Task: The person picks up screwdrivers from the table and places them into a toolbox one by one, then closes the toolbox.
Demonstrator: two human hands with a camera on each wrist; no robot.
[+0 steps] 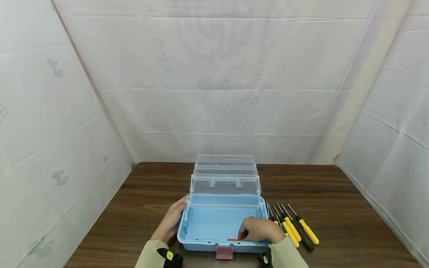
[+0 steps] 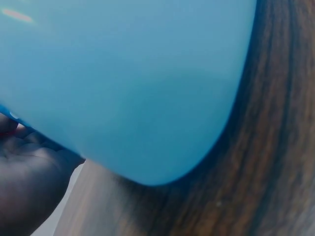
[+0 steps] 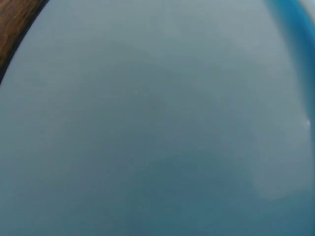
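Observation:
A light blue plastic toolbox [image 1: 218, 219] stands with its clear stacked trays [image 1: 225, 182] raised toward the back. My left hand [image 1: 175, 217] holds the toolbox at its left side, the fingertips hidden at the rim; part of that hand [image 2: 32, 177] also shows beside the blue wall in the left wrist view. Inside, near the front wall, my right hand [image 1: 258, 229] grips a screwdriver with a red handle [image 1: 233, 239] and a thin metal shaft pointing left. Only the pale blue toolbox wall [image 3: 147, 108] fills most of the right wrist view.
Several screwdrivers with yellow and black handles [image 1: 306, 230] lie on the dark wooden table [image 1: 352, 212] right of the toolbox, tips pointing away. A dark pink latch [image 1: 224, 252] hangs at the toolbox's front. White sheeting [image 1: 218, 111] encloses the table's back and sides.

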